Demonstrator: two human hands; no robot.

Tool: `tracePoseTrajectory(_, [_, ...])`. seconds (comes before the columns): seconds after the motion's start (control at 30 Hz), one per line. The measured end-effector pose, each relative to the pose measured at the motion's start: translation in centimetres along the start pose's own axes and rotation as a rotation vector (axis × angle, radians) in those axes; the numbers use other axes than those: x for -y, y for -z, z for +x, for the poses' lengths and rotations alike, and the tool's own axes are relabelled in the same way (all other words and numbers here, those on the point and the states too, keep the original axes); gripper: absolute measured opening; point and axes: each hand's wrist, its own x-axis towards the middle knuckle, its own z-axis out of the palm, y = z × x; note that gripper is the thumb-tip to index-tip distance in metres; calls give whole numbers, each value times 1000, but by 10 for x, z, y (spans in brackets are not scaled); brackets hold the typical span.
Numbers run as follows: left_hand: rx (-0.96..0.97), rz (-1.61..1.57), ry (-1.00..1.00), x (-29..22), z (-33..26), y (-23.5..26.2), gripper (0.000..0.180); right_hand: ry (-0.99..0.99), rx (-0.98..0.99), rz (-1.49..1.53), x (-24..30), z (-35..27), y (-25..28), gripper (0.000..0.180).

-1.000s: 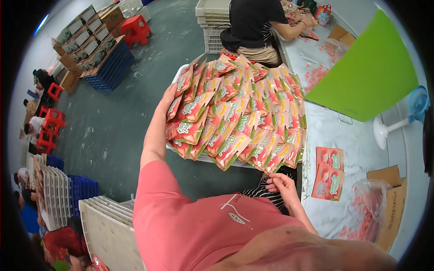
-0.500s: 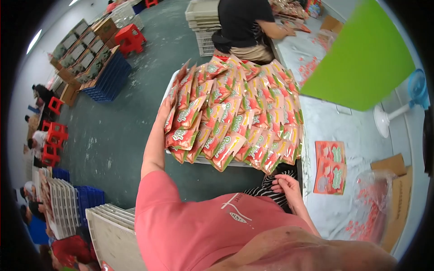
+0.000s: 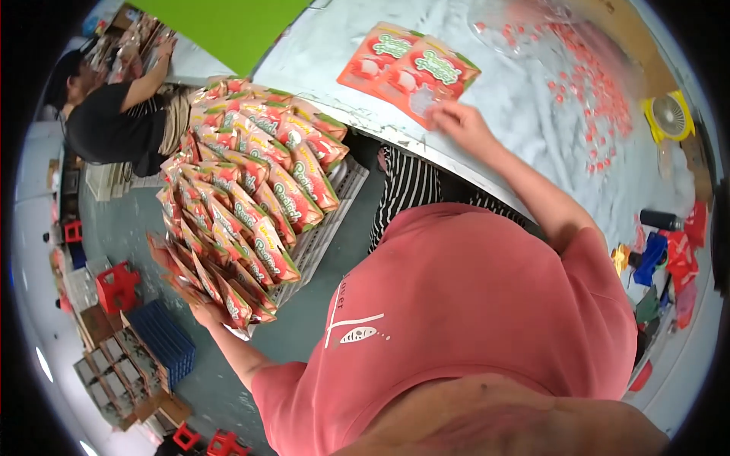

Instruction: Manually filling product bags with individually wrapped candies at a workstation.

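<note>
Two flat red pouches [image 3: 437, 70] overlap on the table at the upper middle. My right hand [image 3: 465, 131] is at the near corner of the front one, thumb and fingers pinched together on its edge. To the left, many filled red snack pouches [image 3: 251, 182] stand in tilted rows on a white crate [image 3: 334, 220], hiding most of it. My left hand [image 3: 204, 310] rests against the outermost pouches at the crate's near-left side. Those pouches hide its fingers, so their grip does not show.
The white-topped table [image 3: 304, 64] carries scattered small red wrapped pieces [image 3: 585, 106] and a yellow fan [image 3: 669, 116]. A green panel [image 3: 228, 26] stands at its far side. A co-worker in black [image 3: 114, 133] sits beyond the crate. Blue crates [image 3: 160, 342] and a red stool [image 3: 118, 287] stand on the floor.
My view and body have turned right toward the table. My right hand has moved from beside my lap onto the flat pouches. My left hand stays at the filled pouches.
</note>
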Motion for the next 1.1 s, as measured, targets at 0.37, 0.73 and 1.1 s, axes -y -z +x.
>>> tracePoseTrajectory(0.37, [-81, -470, 538, 4, -44, 42, 58, -79, -212, -925, -35, 77, 63, 81])
tracePoseTrajectory(0.73, [-825, -291, -527, -222, -65, 75, 31, -248, -166, -450, -66, 39, 101, 103])
tracePoseTrajectory(1.1, [357, -197, -1189, -465, -201, -224, 43, -266, -238, 14, -89, 14, 96, 30])
